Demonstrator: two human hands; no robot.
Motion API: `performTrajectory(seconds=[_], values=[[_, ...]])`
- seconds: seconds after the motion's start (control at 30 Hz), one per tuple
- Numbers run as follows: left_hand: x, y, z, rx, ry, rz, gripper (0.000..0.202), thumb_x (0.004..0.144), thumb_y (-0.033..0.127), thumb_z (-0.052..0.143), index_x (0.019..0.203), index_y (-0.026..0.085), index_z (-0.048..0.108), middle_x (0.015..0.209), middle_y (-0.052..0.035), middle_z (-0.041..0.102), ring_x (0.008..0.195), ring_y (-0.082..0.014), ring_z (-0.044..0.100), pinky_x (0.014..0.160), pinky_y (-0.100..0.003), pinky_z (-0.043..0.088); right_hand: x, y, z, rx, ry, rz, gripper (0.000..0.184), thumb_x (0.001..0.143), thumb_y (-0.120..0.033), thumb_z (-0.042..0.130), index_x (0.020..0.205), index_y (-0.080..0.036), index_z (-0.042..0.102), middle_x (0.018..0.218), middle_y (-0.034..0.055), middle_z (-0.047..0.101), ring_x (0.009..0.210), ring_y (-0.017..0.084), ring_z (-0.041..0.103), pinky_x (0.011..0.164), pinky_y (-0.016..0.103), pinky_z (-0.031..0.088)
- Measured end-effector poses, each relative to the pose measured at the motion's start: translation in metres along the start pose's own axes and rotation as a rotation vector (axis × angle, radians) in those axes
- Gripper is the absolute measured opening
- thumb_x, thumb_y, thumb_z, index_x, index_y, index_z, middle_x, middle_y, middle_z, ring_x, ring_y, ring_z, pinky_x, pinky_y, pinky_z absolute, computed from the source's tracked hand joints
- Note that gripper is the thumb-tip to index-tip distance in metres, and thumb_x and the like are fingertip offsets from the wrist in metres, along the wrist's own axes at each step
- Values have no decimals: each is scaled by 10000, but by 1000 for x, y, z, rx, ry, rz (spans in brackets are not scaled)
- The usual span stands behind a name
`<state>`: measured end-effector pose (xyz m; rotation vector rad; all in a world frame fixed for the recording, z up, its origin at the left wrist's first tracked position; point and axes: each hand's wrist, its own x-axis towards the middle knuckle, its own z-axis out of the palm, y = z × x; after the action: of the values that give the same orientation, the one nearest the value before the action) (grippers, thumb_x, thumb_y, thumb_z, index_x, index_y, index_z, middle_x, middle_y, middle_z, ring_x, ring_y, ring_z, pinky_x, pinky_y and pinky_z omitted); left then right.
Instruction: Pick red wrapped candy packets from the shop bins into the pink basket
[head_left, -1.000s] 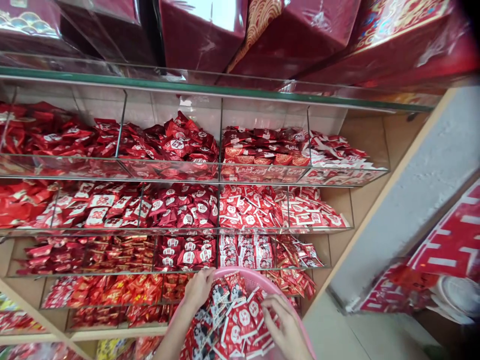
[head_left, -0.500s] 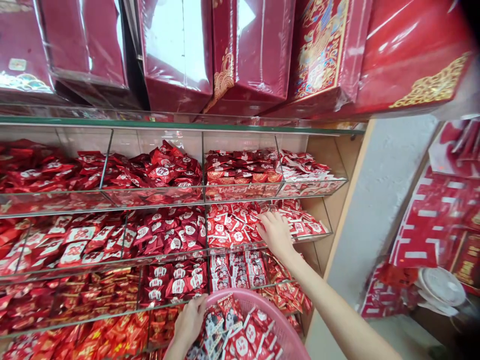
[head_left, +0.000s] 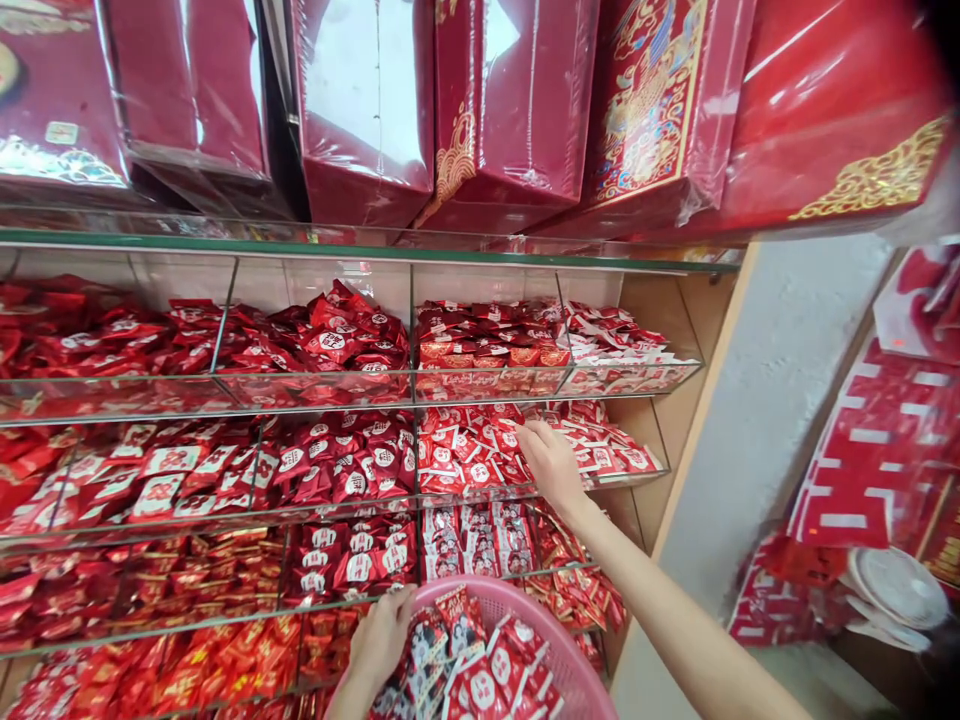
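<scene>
My left hand (head_left: pixel 381 632) is closed over the left rim of a pink plastic basket (head_left: pixel 568 640), fingers on its edge. Inside the basket lie red-and-white candy packets (head_left: pixel 484 685) and some dark ones with printed figures (head_left: pixel 427 645). My right hand (head_left: pixel 553 462) reaches into a shelf compartment, at the border between two heaps of small red-and-white packets, one on the left (head_left: pixel 472 450) and one on the right (head_left: pixel 611 450). Its fingers are curled down and closed among the packets; the fingertips are hidden, so what they hold does not show.
Tiered shelves with clear dividers (head_left: pixel 411 330) and clear front lips hold heaps of red wrapped packets. Large wrapped red boxes (head_left: pixel 517 110) stand on a glass shelf (head_left: pixel 322 245) above. At right are a grey wall (head_left: pixel 780 370), hanging red-and-white packages (head_left: pixel 862 450) and white lids (head_left: pixel 896 590).
My right hand's fingers have curled in more tightly among the packets. My left hand stays on the basket rim. The view has shifted slightly, moving the shelves a little to the right.
</scene>
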<state>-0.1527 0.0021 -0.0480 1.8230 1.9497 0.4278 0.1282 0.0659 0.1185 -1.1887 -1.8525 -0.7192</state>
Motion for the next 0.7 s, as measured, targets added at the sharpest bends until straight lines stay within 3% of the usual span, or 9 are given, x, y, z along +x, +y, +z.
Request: performTrajectory(seconds=[0.13,0.27,0.37,0.5,0.7], values=[[1,0,1,-11,11,0,445,889,409,299,1218,283,570,1196,-49,622,1086,-262,576,847,-349,443,-39,-6,-10,266,182,-131,354,895,-151,428,1219,-243,536,1089,81,618,1002,178,588,848,320,497],[0,1,0,-8,7,-6,438,889,413,306,1220,294,568,1187,-57,626,1076,-266,582,836,-354,445,-70,-12,-17,361,189,-208,466,862,-101,471,1303,-254,465,1158,98,603,1047,196,590,878,350,521],[-1,4,-2,-4,-1,-12,435,891,406,311,1223,289,567,1167,-58,639,1062,-258,591,821,-334,449,-86,-19,-20,405,100,-170,425,869,-115,464,1268,-256,505,1153,92,611,1053,195,590,887,350,523],[-4,8,-3,-3,-1,-15,423,893,411,320,1208,296,578,1172,-51,637,1060,-255,592,813,-323,450,-113,-38,-24,563,-111,-76,333,881,-127,458,1178,-231,567,1095,86,619,1015,170,596,862,309,522],[-6,9,-1,-12,5,-12,408,895,409,336,1211,306,573,1187,-43,629,1056,-254,594,814,-322,445,-159,-56,-34,753,-348,179,171,884,-180,485,999,-220,604,931,51,623,848,150,600,742,268,497]])
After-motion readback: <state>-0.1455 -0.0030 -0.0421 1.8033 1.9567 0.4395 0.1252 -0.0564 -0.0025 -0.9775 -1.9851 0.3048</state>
